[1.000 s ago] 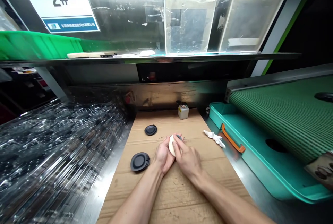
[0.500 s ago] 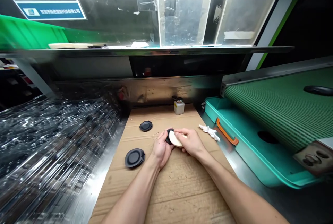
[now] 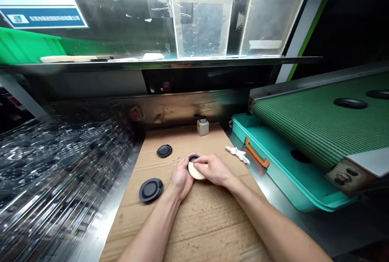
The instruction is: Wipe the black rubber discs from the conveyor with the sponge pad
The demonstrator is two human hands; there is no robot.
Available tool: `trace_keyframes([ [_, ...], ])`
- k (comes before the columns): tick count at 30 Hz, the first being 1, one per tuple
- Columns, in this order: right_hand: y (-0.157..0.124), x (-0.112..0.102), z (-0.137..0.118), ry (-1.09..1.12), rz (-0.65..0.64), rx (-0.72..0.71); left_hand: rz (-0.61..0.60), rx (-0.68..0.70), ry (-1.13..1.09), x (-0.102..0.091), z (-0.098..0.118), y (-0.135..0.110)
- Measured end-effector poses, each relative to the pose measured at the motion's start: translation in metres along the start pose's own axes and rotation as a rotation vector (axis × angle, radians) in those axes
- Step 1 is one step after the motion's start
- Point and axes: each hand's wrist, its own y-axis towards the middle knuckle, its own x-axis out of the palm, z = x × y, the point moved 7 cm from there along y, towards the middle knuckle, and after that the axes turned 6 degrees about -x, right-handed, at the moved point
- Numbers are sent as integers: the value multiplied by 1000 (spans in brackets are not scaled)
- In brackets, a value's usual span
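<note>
Holding black disc (image 3: 193,157) | cream pad (image 3: 195,171) against it | left hand (image 3: 182,178) | right hand (image 3: 214,170)

Harsh glare on the steel panel (image 3: 115,14), left edge seemingly smeared.

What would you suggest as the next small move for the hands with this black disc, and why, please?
I would probably turn the black disc a little in the left hand, so that the cream pad under the right hand can reach the rim showing above it. That edge looks uncovered from this view.
</note>
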Motion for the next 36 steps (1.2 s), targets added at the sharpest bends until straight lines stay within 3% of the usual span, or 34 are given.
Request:
trace_keyframes([
  [2,-2,2,0,-25,-52,8,-24,-14,-9,1,-1,0],
  [7,-3,-5,-2,-263,208,4,-22,-1,2,1,-1,2],
  [11,0,0,4,-570,280,203,-33,-11,0,1,-1,2],
  [13,2,2,3,-631,277,222,-39,-21,11,1,-2,1],
  [16,2,6,0,-658,228,172,-26,-18,5,0,-2,0],
  [19,-3,4,3,-693,245,237,-21,-16,-8,0,-1,0],
  [23,-3,12,-5,-663,187,139,-5,-3,-34,-2,1,2],
  [26,-6,11,-4,-673,230,232,3,17,-38,-3,2,3],
  [30,-3,26,-15,-664,204,139,12,-17,-57,-3,0,3],
  [33,-6,27,-14,-687,217,211,50,22,-73,-5,3,1],
  [36,-8,27,-13,-673,202,143,43,3,-86,-5,2,1],
])
